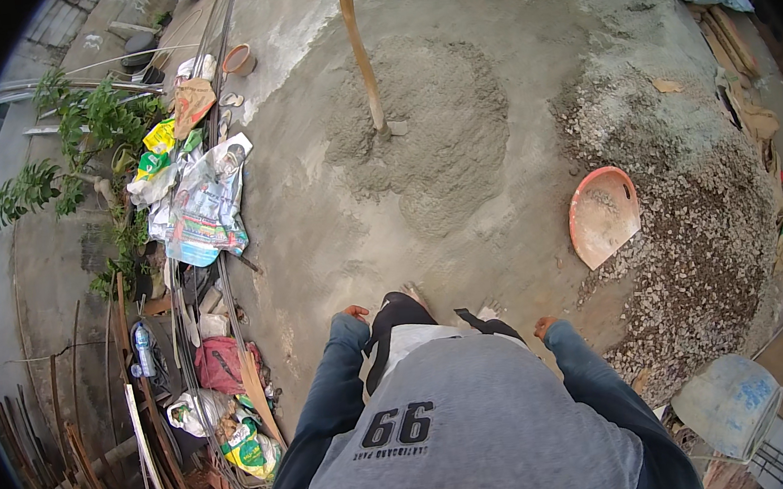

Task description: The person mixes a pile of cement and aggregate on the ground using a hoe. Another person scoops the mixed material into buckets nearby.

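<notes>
Note curled left hand (pixel 356 313) and right hand (pixel 543 327), lower centre: opening unclear, no visible load. Avoid knocking long brown wooden-handled tool (pixel 361 61), upper centre; possible toppling in wet grey mortar mound (pixel 454 109).

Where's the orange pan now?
Head view, right of centre: the orange pan lies at the left edge of the gravel, right of the wet mortar, ahead of the right hand.

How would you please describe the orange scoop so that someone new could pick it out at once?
On the right spreads a large gravel heap. At its left edge, ahead and right of the person's right hand, lies the orange scoop. Its orange colour and one straight side, breaking an otherwise rounded outline, set it apart from the pale bucket at lower right.
</notes>
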Demonstrator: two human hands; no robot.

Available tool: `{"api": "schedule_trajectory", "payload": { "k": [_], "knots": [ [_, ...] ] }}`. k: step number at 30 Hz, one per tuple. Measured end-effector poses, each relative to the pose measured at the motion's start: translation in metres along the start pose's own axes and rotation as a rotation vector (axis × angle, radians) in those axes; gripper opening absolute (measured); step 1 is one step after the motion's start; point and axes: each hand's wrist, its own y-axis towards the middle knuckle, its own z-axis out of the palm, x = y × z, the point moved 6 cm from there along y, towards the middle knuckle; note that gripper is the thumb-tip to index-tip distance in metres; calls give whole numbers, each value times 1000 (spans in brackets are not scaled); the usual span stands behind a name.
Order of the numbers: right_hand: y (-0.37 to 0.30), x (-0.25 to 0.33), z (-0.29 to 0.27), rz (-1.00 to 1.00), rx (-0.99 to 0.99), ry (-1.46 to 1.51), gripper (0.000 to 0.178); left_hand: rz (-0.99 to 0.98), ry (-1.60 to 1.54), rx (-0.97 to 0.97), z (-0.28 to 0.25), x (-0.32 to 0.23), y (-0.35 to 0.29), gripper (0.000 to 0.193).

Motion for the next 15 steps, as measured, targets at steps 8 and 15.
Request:
{"api": "schedule_trajectory", "payload": {
  "k": [8, 15],
  "knots": [
    [41, 20, -37, 171, -156, 327, 37, -197, 5, 275, -46, 61, 49, 11],
    [56, 180, -15, 119, -56, -52, 38, -145, -152, 24, -171, 64, 148, 17]
  ]
}}
